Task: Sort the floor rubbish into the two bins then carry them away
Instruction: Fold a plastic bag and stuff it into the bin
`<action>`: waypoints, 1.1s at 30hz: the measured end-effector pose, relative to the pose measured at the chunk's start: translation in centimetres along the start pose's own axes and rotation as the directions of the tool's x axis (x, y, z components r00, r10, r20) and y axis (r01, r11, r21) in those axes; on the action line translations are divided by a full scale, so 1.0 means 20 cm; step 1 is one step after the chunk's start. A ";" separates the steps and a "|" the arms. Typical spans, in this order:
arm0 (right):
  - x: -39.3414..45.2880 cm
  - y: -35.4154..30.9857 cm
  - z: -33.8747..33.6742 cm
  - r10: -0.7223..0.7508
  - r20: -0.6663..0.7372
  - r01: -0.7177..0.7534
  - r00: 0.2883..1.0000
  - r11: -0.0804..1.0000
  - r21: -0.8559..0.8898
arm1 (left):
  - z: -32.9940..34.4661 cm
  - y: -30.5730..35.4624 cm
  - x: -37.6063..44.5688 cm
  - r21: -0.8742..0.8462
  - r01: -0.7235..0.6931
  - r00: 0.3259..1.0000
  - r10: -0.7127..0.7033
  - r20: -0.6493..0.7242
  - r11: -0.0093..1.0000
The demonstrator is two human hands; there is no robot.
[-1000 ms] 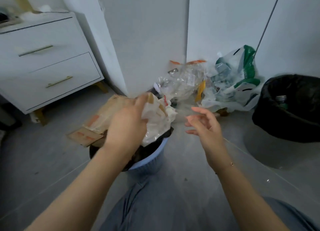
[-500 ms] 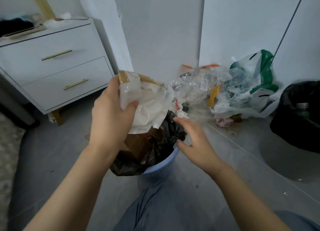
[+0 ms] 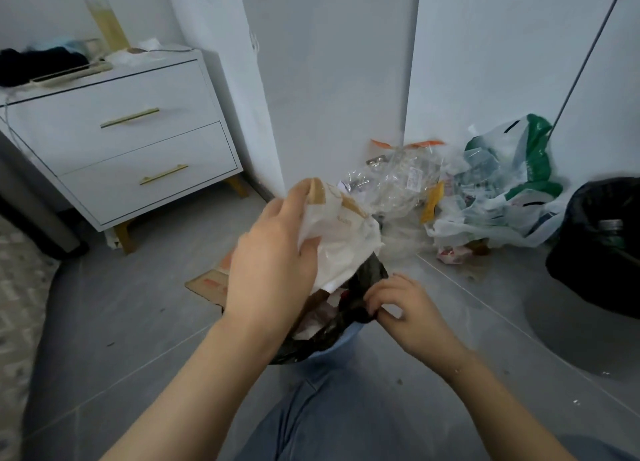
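Note:
My left hand [image 3: 273, 253] grips a crumpled white plastic bag with tan print [image 3: 341, 239] just above a small blue bin [image 3: 337, 344] lined with a black bag [image 3: 346, 318]. My right hand [image 3: 403, 305] pinches the black liner's rim on the bin's right side. Paper and cardboard scraps fill the bin. Flattened brown cardboard [image 3: 207, 284] sticks out behind it on the left. More rubbish lies on the floor by the wall: clear plastic wrappers [image 3: 398, 183] and a white and green carrier bag [image 3: 509, 197]. A second bin with a black liner [image 3: 602, 249] stands at the right edge.
A white two-drawer cabinet [image 3: 121, 142] stands at the left, with a bottle and clutter on top. A thin pole [image 3: 588, 55] leans on the white wall at the right. A patterned rug [image 3: 20, 287] covers the floor's left edge. My knee in jeans [image 3: 329, 419] is below the bin.
My left hand lifted the white bag up off the bin. My right hand moved down from the air to the liner's rim and closed on it. The view shifted left.

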State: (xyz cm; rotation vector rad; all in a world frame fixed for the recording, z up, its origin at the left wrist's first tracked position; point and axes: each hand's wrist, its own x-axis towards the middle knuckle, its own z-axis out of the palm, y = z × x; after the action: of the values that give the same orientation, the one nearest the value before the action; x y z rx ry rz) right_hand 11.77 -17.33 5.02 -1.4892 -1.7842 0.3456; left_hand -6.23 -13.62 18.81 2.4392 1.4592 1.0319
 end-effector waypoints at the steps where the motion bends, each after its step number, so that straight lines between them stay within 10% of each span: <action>1: -0.05 0.01 -0.01 0.011 -0.060 -0.009 0.998 0.999 0.045 | 0.03 0.01 0.00 0.013 -0.014 0.999 0.013 0.036 1.000; 9: -0.21 0.05 0.04 0.245 -0.297 -0.167 0.923 0.950 0.263 | 0.41 -0.05 -0.06 0.445 -0.002 0.954 -0.131 0.269 0.895; 15: -0.23 0.04 0.09 0.288 -0.322 -0.179 0.902 0.928 0.327 | 0.32 -0.08 -0.05 0.467 0.040 0.959 -0.166 0.231 0.883; 20: -0.23 0.03 0.09 0.253 -0.372 -0.143 0.893 0.944 0.299 | 0.44 -0.10 -0.13 0.545 -0.107 0.866 -0.191 0.461 0.831; 29: -0.24 0.05 0.11 0.271 -0.383 -0.148 0.883 0.936 0.320 | 0.55 -0.20 -0.14 0.519 -0.449 0.876 0.243 0.417 0.727; 33: -0.22 0.06 0.13 0.292 -0.393 -0.170 0.872 0.933 0.316 | 0.59 -0.24 -0.09 0.522 -0.551 0.787 0.199 0.584 0.651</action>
State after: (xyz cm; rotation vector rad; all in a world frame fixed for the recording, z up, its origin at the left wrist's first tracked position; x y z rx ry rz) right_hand 10.90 -20.47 0.92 -1.4476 -1.1554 0.3317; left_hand -3.25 -9.85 6.85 3.2800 1.2819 -0.2162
